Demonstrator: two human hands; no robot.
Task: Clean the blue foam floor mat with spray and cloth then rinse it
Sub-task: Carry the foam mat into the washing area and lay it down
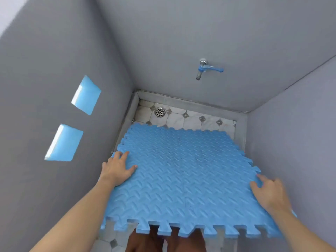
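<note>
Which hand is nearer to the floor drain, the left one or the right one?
The left. The left hand rests on the mat at its left edge, on the same side as the drain. The right hand is at the mat's right edge, farther away.

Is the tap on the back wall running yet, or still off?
Off, as far as the view shows: no stream falls from the tap, and the floor tiles and drain beneath show no visible water. The mat lies spread flat.

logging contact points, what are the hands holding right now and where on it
Both hold the blue foam mat by its side edges: left hand at the left edge, right hand at the right. Whether fingers curl under cannot be told.
</note>
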